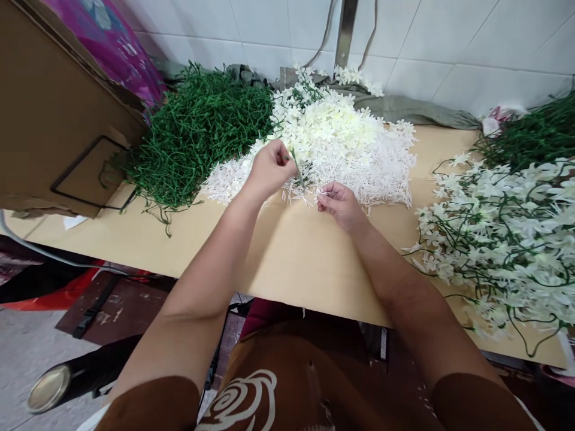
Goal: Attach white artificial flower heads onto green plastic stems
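Observation:
My left hand [273, 169] is closed in a pinch around a green artificial flower stem [294, 163], held above the pile's front edge. Thumb and fingertips of my right hand [340, 205] are pressed together on a thin white stamen-like piece [324, 194], at the front of the white pile. Under and behind both hands lies a heap of thin white stick-like pieces [381, 173]. Loose white and pale yellow artificial blossoms [332, 123] are heaped on top of it. To the left of my left hand is a big tangle of green plastic stems [202, 126].
Finished-looking white flowers on green stems [503, 233] spread over the table's right side, with more green stems [534, 131] behind. A cardboard box [49, 114] with a black wire handle stands left. A tiled wall [431, 48] closes the back of the tan table [287, 257].

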`<state>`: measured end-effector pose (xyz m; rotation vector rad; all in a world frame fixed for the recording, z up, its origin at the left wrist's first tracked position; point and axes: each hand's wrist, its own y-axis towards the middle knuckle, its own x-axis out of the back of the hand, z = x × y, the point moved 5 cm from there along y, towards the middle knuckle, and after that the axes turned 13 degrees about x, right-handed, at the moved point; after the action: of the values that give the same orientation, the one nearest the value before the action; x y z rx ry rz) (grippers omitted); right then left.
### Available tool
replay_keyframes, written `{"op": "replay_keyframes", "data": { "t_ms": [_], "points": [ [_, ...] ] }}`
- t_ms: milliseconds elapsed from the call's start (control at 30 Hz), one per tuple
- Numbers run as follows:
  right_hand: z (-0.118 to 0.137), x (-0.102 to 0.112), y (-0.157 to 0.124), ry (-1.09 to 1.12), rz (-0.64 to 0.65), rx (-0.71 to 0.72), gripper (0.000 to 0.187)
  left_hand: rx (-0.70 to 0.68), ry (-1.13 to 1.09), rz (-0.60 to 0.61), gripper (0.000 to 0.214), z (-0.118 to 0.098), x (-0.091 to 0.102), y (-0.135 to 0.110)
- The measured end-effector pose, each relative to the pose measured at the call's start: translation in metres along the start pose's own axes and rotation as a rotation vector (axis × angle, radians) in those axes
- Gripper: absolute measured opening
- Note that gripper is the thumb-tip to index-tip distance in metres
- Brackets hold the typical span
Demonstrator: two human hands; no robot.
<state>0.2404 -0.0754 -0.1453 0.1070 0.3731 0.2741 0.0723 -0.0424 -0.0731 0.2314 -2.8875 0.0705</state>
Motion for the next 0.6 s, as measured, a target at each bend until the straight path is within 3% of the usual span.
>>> {"op": "replay_keyframes", "data": {
  "t_ms": [233,600],
  "points": [
    [0.005,0.001,-0.002,0.122,0.007,-0.008,0.044,0.105,-0.086,0.290,0.023,0.032,-0.030,-0.043],
    [0.005,0.004,0.000,0.099,0.072,-0.029,0.040,0.238,-0.153,0.395,0.012,0.055,-0.034,-0.046]
  ]
}}
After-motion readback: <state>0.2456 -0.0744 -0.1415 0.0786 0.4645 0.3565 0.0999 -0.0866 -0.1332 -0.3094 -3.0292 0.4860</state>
